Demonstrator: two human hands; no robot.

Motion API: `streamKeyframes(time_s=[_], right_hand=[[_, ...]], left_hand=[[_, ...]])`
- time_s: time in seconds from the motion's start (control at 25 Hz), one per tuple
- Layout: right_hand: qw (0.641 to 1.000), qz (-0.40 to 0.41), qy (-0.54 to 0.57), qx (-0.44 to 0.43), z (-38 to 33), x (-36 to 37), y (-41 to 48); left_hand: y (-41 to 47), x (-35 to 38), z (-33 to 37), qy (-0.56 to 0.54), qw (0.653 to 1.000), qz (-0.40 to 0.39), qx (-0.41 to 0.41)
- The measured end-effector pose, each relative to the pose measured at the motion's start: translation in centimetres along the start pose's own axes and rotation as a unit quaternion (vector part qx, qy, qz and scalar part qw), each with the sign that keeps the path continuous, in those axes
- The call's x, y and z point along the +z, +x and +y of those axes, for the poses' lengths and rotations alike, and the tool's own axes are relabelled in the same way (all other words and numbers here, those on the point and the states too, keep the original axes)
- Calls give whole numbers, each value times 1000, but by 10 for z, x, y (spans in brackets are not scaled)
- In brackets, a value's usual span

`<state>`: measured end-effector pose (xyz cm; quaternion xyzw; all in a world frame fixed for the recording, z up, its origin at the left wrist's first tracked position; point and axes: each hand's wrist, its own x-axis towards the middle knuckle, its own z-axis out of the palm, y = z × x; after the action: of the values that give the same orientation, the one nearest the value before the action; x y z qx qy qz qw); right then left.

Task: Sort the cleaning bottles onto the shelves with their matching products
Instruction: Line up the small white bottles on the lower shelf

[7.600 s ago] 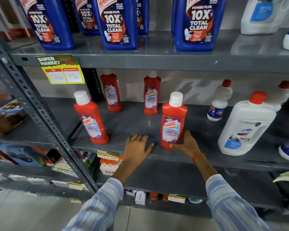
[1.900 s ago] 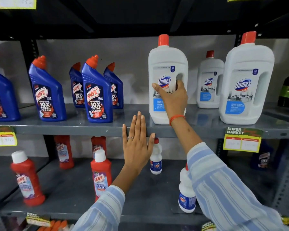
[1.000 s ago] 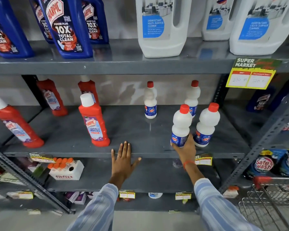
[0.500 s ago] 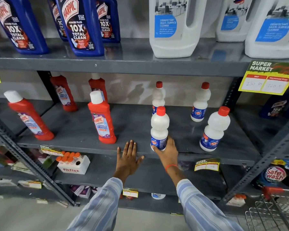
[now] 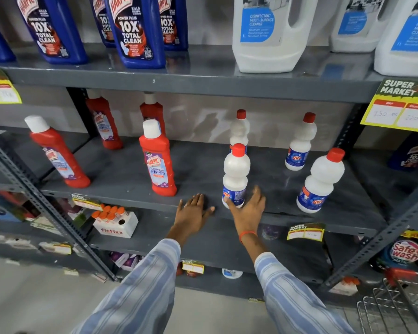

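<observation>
A small white bottle with a red cap (image 5: 235, 174) stands upright near the front edge of the middle shelf (image 5: 203, 169). My right hand (image 5: 247, 210) is just in front of its base, fingers spread; the thumb touches the label and the fingers are off to the right. My left hand (image 5: 193, 213) lies flat on the shelf edge, holding nothing. Three matching white bottles stand nearby: one behind (image 5: 239, 128), one at the back right (image 5: 299, 143), one at the front right (image 5: 320, 182). Red Harpic bottles (image 5: 158, 162) fill the shelf's left half.
The upper shelf carries blue Harpic bottles (image 5: 135, 32) on the left and large white Domex jugs (image 5: 268, 34) on the right. A yellow price tag (image 5: 401, 109) hangs at the right. A white Fitfizz box (image 5: 116, 225) sits on a lower shelf. A wire cart (image 5: 396, 307) stands at the bottom right.
My right hand slid the small white bottle left along the shelf front, away from its neighbour, then loosened its grip and spread its fingers. My left hand stayed on the shelf edge.
</observation>
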<state>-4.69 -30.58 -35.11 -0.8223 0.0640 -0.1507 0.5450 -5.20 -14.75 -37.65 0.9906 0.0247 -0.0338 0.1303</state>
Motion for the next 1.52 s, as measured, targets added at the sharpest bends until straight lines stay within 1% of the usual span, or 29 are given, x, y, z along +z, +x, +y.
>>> streamKeyframes(time_s=[0.08, 0.12, 0.24, 0.32, 0.4, 0.48, 0.56, 0.6, 0.68, 0.76, 0.8, 0.88, 1.08, 1.32, 1.4, 1.52], right_hand=[[996, 65, 24, -59, -14, 4, -13], [993, 74, 40, -88, -24, 8, -17], [985, 34, 87, -143, -59, 33, -31], [982, 1, 91, -162, -77, 63, -41], [984, -29, 92, -152, -92, 99, -48], [988, -59, 79, -122, -102, 132, -50], [992, -68, 31, -98, -105, 165, -44], [994, -74, 10, -78, -103, 179, -38], [994, -110, -14, -16, -101, 193, -30], [987, -153, -31, 26, -97, 196, -25], [985, -162, -37, 33, -95, 197, -25], [984, -175, -33, 24, -96, 207, -29], [967, -254, -14, -5, -117, 246, -42], [967, -256, -9, 2, -115, 260, -45], [964, -266, -7, 9, -117, 260, -47], [964, -266, -23, 15, -124, 252, -51]], left_hand=[[-2, -8, -6, -7, 994, 101, 32], [-4, -14, -6, -4, 986, 159, 50], [-9, -35, -19, -10, 945, 317, 83], [-16, -53, -40, -14, 925, 371, 84], [-21, -63, -74, -2, 915, 397, 73], [-23, -66, -113, -13, 925, 377, 52], [-19, -65, -159, -26, 942, 332, 33], [-16, -65, -181, -29, 955, 294, 22], [-12, -66, -220, -14, 984, 176, -1], [-10, -61, -251, 26, 997, 71, -19], [-11, -57, -263, 39, 998, 51, -26], [-8, -48, -279, 40, 997, 47, -38], [-9, -45, -286, 74, 995, 44, -41], [-8, -45, -283, 78, 995, 35, -46], [-8, -45, -284, 83, 995, 21, -47], [-4, -57, -279, 86, 994, -21, -57]])
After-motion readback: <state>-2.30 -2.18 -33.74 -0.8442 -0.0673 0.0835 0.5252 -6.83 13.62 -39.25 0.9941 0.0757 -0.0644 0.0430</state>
